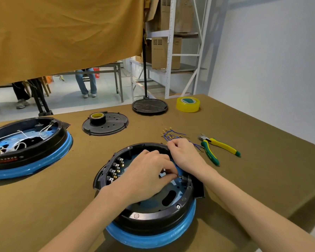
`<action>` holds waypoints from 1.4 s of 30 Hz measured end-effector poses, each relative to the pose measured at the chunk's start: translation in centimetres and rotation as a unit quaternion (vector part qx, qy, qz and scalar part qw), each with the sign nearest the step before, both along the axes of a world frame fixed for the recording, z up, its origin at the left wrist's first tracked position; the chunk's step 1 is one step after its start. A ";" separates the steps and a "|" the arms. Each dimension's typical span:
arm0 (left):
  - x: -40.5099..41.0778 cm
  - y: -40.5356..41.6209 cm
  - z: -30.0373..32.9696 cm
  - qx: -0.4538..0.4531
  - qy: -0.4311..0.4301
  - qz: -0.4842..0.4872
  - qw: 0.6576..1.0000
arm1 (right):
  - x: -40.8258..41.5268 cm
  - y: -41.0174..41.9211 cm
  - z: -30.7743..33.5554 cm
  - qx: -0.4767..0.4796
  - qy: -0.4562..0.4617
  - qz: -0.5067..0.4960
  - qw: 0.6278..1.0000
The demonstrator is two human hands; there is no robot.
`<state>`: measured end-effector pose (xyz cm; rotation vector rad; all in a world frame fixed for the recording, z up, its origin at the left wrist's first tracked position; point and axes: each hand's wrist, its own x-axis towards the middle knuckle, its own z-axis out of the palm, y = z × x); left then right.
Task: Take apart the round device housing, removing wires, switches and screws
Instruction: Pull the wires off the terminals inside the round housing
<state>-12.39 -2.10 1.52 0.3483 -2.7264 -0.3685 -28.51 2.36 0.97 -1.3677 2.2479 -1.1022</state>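
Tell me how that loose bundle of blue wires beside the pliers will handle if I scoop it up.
The blue wires are thin and lie in a tangle, so they will probably flop and snag together. They look very light. Their small brass terminals may catch on each other or on the table cloth.

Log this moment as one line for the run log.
left hand: pinching small part inside housing | right hand: fingers curled at far rim | removed wires, pliers: on table
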 end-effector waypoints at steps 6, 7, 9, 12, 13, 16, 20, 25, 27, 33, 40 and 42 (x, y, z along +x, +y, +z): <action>-0.1 0.0 0.0 -0.026 0.010 0.010 1.000 | -0.2 0.0 -0.3 -0.015 -0.001 0.005 1.000; -0.1 -0.1 0.1 -0.021 0.007 0.012 1.000 | -0.3 0.0 -0.4 -0.017 0.000 0.006 1.000; -0.1 -0.1 0.2 -0.002 0.001 0.010 1.000 | -0.4 -0.1 -0.4 -0.017 0.000 0.008 1.000; -0.1 -0.1 0.1 -0.013 0.006 -0.002 1.000 | -0.5 -0.1 -0.6 -0.020 -0.002 0.009 1.000; -0.1 -0.1 0.0 -0.016 0.008 -0.001 1.000 | -0.5 -0.1 -0.6 -0.022 -0.002 0.008 1.000; -0.1 -0.2 0.0 0.009 0.006 0.009 1.000 | -0.5 -0.2 -0.5 -0.023 0.005 0.004 1.000; 0.0 0.0 0.0 -0.036 0.016 -0.002 0.999 | -0.4 -0.2 -0.6 -0.024 0.010 0.005 1.000; 0.0 0.2 0.2 -0.020 0.010 0.007 1.000 | -0.2 -0.1 -0.4 -0.016 0.015 0.003 1.000; 0.1 0.3 0.2 -0.030 0.014 0.006 0.999 | -0.2 -0.1 -0.3 -0.016 0.014 0.003 1.000; 0.2 0.4 0.4 0.005 0.011 0.021 1.000 | -0.1 0.1 -0.3 -0.017 0.014 0.006 1.000; 0.3 0.4 0.5 -0.008 0.008 0.023 1.000 | 0.0 0.1 -0.2 -0.016 0.012 0.006 1.000; 0.3 0.5 0.5 0.001 0.006 0.023 1.000 | 0.0 0.1 -0.2 -0.016 0.012 0.004 1.000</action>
